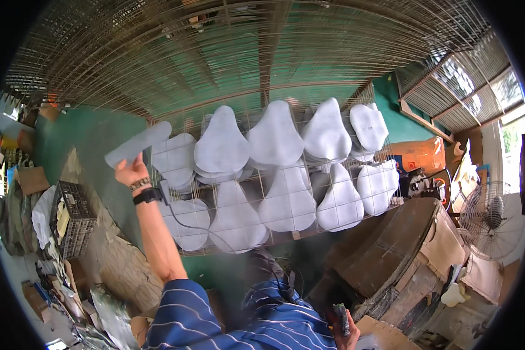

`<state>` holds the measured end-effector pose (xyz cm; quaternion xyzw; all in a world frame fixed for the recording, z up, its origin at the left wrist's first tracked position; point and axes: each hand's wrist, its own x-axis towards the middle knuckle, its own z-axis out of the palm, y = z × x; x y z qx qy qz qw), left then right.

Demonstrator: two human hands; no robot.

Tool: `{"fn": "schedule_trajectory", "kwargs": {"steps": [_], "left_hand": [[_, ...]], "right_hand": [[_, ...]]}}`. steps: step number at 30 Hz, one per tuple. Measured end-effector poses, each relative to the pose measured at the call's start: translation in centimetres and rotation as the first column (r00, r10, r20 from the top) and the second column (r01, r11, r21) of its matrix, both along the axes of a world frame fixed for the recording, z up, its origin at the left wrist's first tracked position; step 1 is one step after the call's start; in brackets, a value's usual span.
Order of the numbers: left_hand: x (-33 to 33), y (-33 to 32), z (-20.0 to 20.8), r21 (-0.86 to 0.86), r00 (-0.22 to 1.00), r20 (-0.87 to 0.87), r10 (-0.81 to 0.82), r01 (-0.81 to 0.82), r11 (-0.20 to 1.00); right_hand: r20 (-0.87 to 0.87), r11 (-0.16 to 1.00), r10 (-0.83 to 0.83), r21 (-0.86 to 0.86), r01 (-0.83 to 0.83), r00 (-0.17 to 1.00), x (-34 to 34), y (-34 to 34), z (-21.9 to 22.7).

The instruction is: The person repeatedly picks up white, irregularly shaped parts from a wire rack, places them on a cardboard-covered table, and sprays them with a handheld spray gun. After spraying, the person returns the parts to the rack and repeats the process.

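My left hand (pixel 132 170) reaches out to the left and pinches the lower edge of a flat grey pad (pixel 139 144). That pad is tilted at the left end of a wire rack (pixel 227 184). Several grey pear-shaped pads (pixel 275 133) lie on the rack in two rows, some stacked on others. A watch (pixel 147 196) and a beaded bracelet sit on my left wrist, and a black cable runs from there over the front row. Low at the right, my right hand (pixel 348 333) is closed around a dark handheld object (pixel 340 318) whose kind I cannot make out.
Raised wire racks (pixel 262 52) stand beyond the pads. To the right are a large cardboard box (pixel 385 245), an orange package (pixel 423 154) and a fan (pixel 491 213). At the left stands a black crate (pixel 73 219) beside worn boards and clutter.
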<state>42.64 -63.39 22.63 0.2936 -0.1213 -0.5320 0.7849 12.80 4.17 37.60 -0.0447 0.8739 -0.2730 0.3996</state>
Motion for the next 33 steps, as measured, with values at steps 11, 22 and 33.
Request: {"fn": "schedule_trajectory", "kwargs": {"steps": [11, 22, 33], "left_hand": [[-6.3, 8.8, -21.7, 0.346, -0.069, 0.887, -0.456, -0.555, 0.757], [-28.6, 34.8, -13.8, 0.509, -0.152, 0.762, -0.63, 0.742, 0.437], [-32.2, 49.8, -17.2, 0.683, -0.782, 0.584, -0.218, 0.619, -0.387]], "right_hand": [[0.045, 0.994, -0.087, -0.064, 0.09, 0.995, 0.1, -1.5, -1.2], [-0.181, 0.929, -0.351, -0.191, 0.317, 0.919, 4.6, 2.1, 1.6], [-0.543, 0.577, -0.756, -0.292, 0.762, 0.364, 19.0, 17.6, 6.1]]}}
